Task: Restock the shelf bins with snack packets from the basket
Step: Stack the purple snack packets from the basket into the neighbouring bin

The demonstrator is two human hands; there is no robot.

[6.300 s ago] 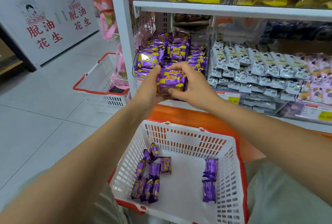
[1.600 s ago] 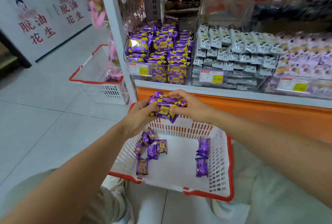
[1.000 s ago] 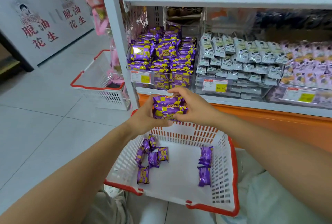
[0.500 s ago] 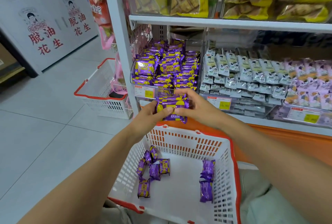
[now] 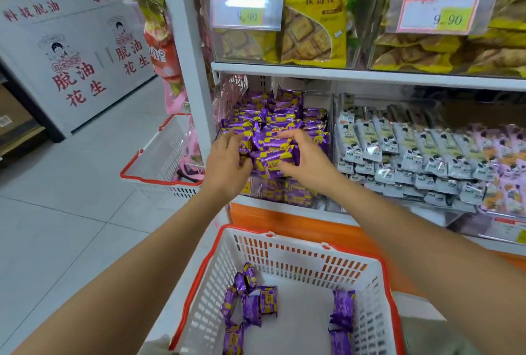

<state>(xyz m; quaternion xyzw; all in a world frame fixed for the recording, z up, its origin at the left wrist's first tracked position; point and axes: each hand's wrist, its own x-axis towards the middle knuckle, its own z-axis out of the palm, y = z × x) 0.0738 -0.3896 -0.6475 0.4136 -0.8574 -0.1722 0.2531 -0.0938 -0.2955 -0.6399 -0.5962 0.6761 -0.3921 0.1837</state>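
Observation:
A stack of purple-and-yellow snack packets (image 5: 271,155) is held between my left hand (image 5: 225,168) and my right hand (image 5: 306,162), fingers curled round its sides. The stack is at the front top of the clear shelf bin (image 5: 287,195), which is heaped with the same purple packets (image 5: 273,118). Below, close to me, the white basket with a red rim (image 5: 287,263) holds several purple packets: a cluster (image 5: 250,303) at its left and two (image 5: 341,323) at its right.
A bin of white and lilac packets (image 5: 412,152) stands to the right. Yellow biscuit bags (image 5: 313,19) fill the shelf above. The white shelf post (image 5: 185,50) rises left of the bin. A second white basket (image 5: 162,161) sits on the tiled floor at left.
Both hands have lifted the stack of purple packets from above the basket up to the top of the purple bin. The view has tilted upward.

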